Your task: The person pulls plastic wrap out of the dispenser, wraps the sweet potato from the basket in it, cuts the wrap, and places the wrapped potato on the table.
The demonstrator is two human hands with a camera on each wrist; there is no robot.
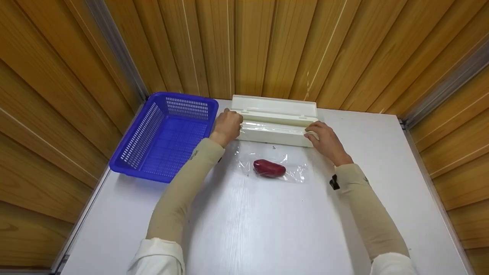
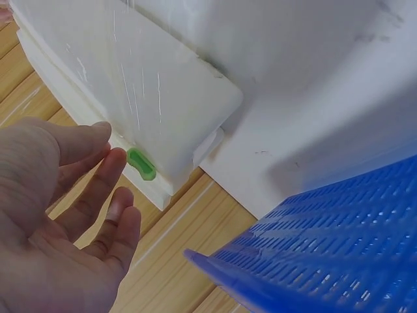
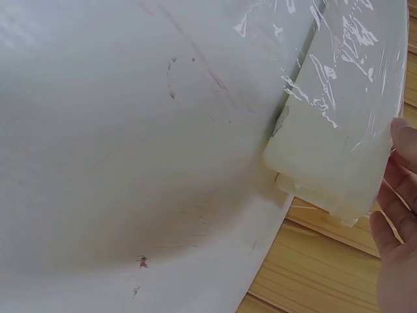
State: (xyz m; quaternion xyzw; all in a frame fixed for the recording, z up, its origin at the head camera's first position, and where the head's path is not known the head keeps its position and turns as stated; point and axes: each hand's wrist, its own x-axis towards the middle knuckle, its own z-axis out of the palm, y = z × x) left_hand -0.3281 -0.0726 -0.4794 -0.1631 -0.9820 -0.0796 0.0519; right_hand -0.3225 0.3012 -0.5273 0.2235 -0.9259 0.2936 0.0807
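Note:
A white cling film box [image 1: 273, 136] stands at the back of the table, its lid [image 1: 273, 105] raised behind it. Clear film [image 2: 140, 78] stretches over its front. At the box's left end is my left hand [image 1: 226, 128], loosely curled, its index fingertip beside a small green slider [image 2: 141, 164]. My right hand [image 1: 325, 140] holds the right end, thumb at the front edge and fingers behind. In front of the box lies a red, oblong, potato-like item [image 1: 269, 168], with crinkled clear film [image 1: 296, 172] about it; whether the film encloses it fully is unclear.
To the left stands a blue plastic basket [image 1: 164, 176] with slotted sides, close to my left forearm. Wood-panelled walls [image 1: 252, 49] bound the white table [image 1: 267, 229] at the back and sides.

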